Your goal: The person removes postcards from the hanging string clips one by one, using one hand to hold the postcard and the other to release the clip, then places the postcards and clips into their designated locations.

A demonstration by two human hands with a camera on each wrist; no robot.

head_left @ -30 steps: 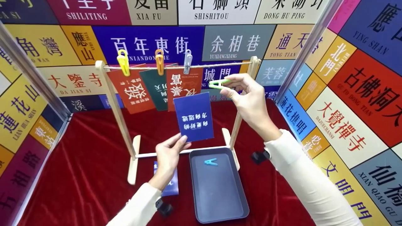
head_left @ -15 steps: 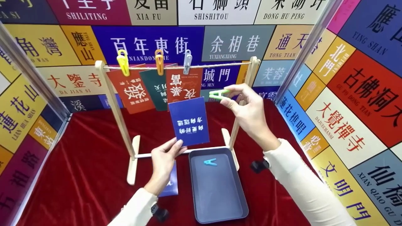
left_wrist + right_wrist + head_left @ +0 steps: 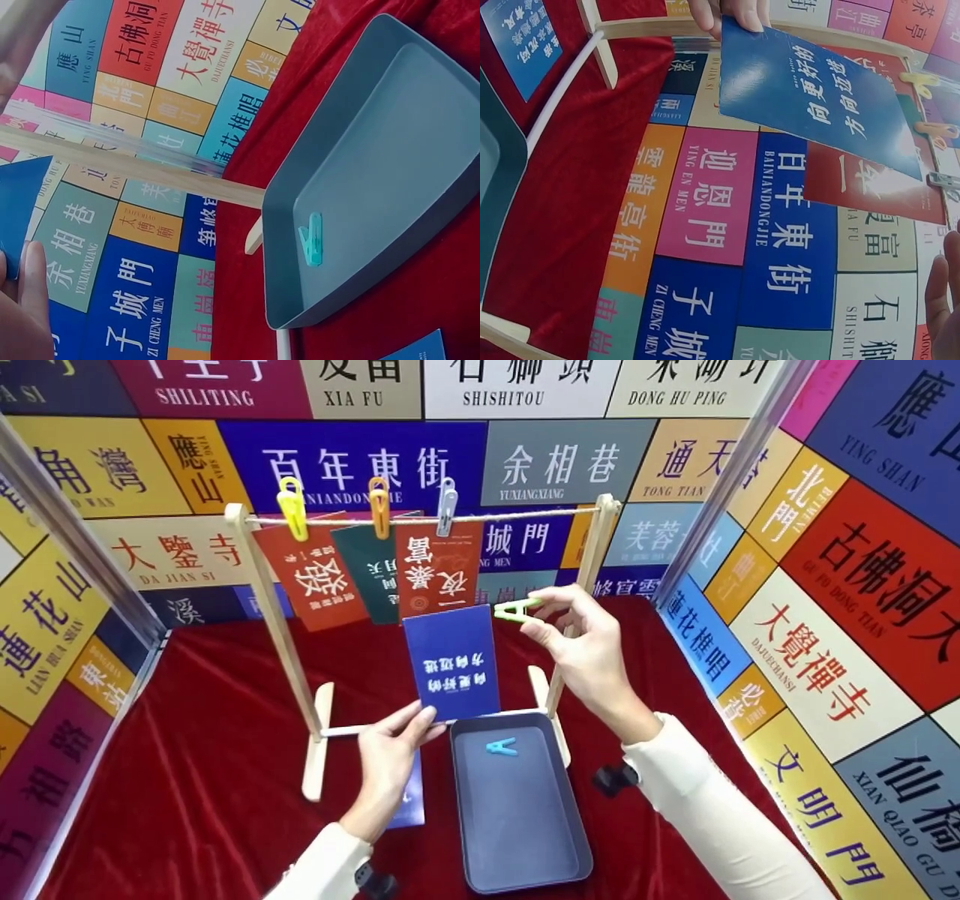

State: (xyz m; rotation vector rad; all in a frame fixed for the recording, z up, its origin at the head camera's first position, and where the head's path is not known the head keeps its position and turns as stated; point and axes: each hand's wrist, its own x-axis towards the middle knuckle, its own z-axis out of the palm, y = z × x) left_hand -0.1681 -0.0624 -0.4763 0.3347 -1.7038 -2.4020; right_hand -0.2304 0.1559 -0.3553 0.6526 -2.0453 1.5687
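Observation:
My left hand [image 3: 390, 757] pinches a blue card [image 3: 452, 660] with white characters by its lower left corner, thumb in front. The card is upright in front of the rack, its lettering upside down in the head view. To its right, my right hand [image 3: 589, 652] pinches a green clothespin [image 3: 517, 610] between thumb and fingers, its tips beside the card's upper right corner. In the right wrist view, the blue card [image 3: 810, 97] overlaps a red card [image 3: 877, 180] hanging behind it; the clothespin is out of sight there.
A wooden rack [image 3: 274, 615] carries a string [image 3: 517, 516] with cards hung by yellow [image 3: 292, 510], orange [image 3: 379, 508] and grey clothespins [image 3: 446, 506]. A grey tray [image 3: 525, 825] holds a blue clothespin [image 3: 502, 747]. Another blue card [image 3: 409, 802] lies on the red cloth [image 3: 202, 780].
My left hand has lowered the blue card and shifted it slightly left. My right hand has come down with the green clothespin, close to the card's upper right corner.

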